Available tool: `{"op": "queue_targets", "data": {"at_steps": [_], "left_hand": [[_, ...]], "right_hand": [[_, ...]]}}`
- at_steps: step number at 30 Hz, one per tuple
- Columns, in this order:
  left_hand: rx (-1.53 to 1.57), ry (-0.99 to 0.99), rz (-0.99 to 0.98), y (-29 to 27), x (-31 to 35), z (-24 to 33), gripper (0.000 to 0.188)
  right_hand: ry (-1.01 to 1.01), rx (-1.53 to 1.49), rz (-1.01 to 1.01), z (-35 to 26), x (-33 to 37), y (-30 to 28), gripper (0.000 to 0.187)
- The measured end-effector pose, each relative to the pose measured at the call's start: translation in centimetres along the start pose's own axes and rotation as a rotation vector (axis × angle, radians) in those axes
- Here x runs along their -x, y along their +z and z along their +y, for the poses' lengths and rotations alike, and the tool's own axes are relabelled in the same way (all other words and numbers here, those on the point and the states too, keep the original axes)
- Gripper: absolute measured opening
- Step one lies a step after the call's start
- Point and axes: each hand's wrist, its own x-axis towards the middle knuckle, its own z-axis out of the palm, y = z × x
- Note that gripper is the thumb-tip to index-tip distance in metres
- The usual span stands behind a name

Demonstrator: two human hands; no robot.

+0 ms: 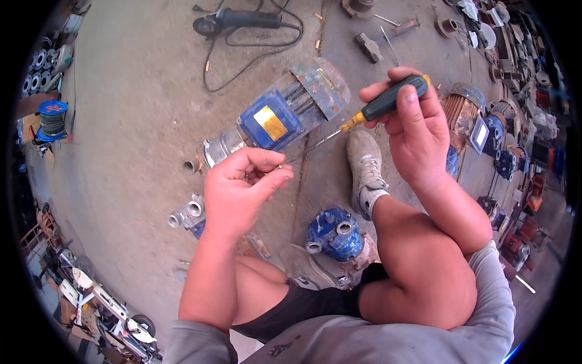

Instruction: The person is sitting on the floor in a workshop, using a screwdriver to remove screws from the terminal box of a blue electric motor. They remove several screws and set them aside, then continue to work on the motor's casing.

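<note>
Two bare hands work over a blue motor [276, 118] lying on the concrete floor [139, 121]; the right hand [412, 130] is clenched round the dark handle of a screwdriver [388, 102], whose thin shaft slants down and left toward the left hand [239, 191]; the left hand's thumb and forefinger are pinched together at the shaft's tip, on something too small to make out; the motor has a yellow plate on its side and a rusty, paint-worn cover at its upper end, and it lies just beyond the left hand; the person squats, a grey shoe [365, 170] planted beside the motor's cover; a blue pump housing [333, 233] sits between the knees, and a grey metal fitting [188, 212] lies left of the left wrist; an angle grinder [233, 21] with its coiled cord rests farther off on the floor, well apart from a hammer [388, 37].
</note>
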Motion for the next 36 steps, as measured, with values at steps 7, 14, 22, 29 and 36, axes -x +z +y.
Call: {"op": "queue_targets", "data": {"at_steps": [7,14,22,29,36], "left_hand": [[0.047,0.048,0.045,0.4,1.0,0.5,0.016],[0.101,0.102,0.033,0.2,0.5,0.3,0.013],[0.186,0.032,0.019,0.3,0.8,0.3,0.010],[0.064,0.046,0.087,0.4,0.7,-0.6,0.011],[0.014,0.148,0.046,2.2,1.6,-1.2,0.033]], "right_hand": [[0.046,-0.064,-0.006,0.4,0.6,-0.7,0.033],[0.070,-0.094,-0.025,0.6,0.5,-0.6,0.033],[0.118,-0.126,-0.034,1.0,0.9,-1.3,0.033],[0.269,-0.230,-0.029,1.0,1.4,-0.6,0.034],[0.700,-0.405,0.249,4.5,1.1,-3.1,0.032]]}}
